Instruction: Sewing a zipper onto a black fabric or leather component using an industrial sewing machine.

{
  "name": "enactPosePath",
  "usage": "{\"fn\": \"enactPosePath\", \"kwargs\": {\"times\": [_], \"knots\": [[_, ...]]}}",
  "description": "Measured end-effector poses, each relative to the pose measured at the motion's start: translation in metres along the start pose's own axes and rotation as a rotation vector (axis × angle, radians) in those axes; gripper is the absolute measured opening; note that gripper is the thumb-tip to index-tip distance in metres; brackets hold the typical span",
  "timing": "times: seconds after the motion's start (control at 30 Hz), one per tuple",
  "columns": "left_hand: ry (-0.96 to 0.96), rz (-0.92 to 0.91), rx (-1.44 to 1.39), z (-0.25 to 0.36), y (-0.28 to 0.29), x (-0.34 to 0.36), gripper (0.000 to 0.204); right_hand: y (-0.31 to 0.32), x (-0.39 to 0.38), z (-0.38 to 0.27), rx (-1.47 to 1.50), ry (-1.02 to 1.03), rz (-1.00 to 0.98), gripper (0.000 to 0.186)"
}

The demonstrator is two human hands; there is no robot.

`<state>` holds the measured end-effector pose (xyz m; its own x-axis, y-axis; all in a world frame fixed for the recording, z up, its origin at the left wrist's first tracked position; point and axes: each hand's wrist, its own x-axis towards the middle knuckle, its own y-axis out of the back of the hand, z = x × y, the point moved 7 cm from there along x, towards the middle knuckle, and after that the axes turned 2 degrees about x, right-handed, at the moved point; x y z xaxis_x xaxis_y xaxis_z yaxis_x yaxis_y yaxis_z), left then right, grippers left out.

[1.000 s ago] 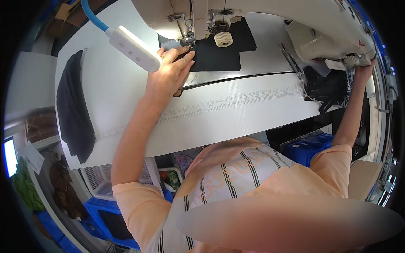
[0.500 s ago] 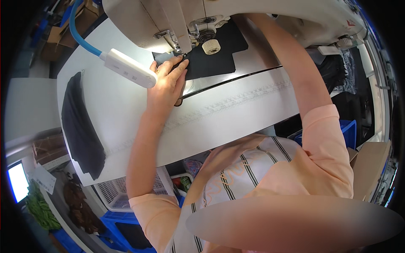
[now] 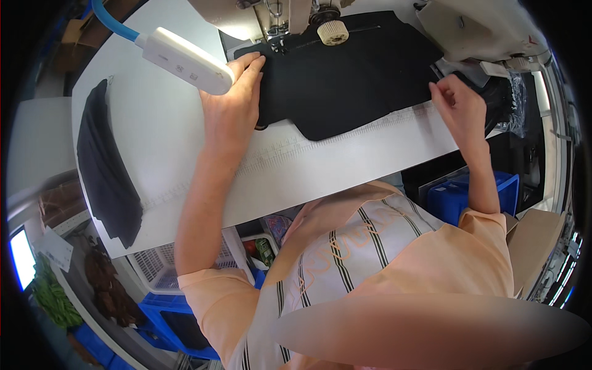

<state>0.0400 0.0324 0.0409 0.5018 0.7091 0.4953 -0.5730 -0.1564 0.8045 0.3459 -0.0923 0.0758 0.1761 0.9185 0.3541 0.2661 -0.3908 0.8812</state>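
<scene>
Grip of the left hand (image 3: 234, 108) is loose and flat: its fingers lie close together, pressed down on the left edge of the black fabric (image 3: 345, 80) without closing round it. Grip of the right hand (image 3: 464, 111) is curled, thumb and forefinger drawn close together right by the fabric's right edge; whether they pinch it I cannot tell.

At far left a lit screen (image 3: 23, 259) stands beside a green bundle (image 3: 54, 293). Next, a dark cloth (image 3: 110, 172) lies lengthwise on the white table (image 3: 296, 182), well apart from the fabric. A white perforated basket (image 3: 161, 268) sits below the table's near edge. Above the left hand hangs a white lamp (image 3: 185, 65) on a blue neck (image 3: 114, 23), overlapping part of that hand in view.

The fabric lies spread on the table, its upper left at the presser foot (image 3: 276, 44) of the sewing machine (image 3: 487, 37), its near edge covering part of a printed ruler scale (image 3: 274, 154). A ridged white knob (image 3: 333, 33) shows above it. Farther right are a blue bin (image 3: 447, 200), crumpled clear plastic (image 3: 520, 108) and a cardboard box (image 3: 539, 246).
</scene>
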Motion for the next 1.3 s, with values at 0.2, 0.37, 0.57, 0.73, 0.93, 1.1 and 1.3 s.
{"fn": "enactPosePath", "kwargs": {"times": [0.2,0.37,0.57,0.73,0.93,1.1,1.3], "knots": [[-0.07,-0.014,0.035,0.011,-0.01,-0.004,0.037,0.006,0.007,-0.06,0.182,0.235,0.016,0.013],[-0.202,0.072,0.126,0.026,-0.006,-0.001,0.043,-0.085,0.067,-0.122,0.439,0.417,-0.122,0.014],[-0.188,0.062,0.144,0.024,-0.007,-0.003,0.044,-0.145,0.101,-0.123,0.595,0.204,-0.267,0.032],[-0.185,0.058,0.142,0.024,-0.006,-0.003,0.043,-0.127,0.095,-0.115,0.523,0.381,-0.164,0.023],[-0.155,0.049,0.106,0.023,-0.006,-0.005,0.042,-0.107,0.065,-0.117,0.291,0.692,-0.002,0.016],[-0.181,0.062,0.146,0.03,-0.008,-0.004,0.046,-0.114,0.063,-0.114,0.229,0.729,-0.01,0.027],[-0.18,0.019,0.238,0.032,-0.011,-0.005,0.049,-0.114,0.058,-0.119,0.162,0.746,0.013,0.032]]}}
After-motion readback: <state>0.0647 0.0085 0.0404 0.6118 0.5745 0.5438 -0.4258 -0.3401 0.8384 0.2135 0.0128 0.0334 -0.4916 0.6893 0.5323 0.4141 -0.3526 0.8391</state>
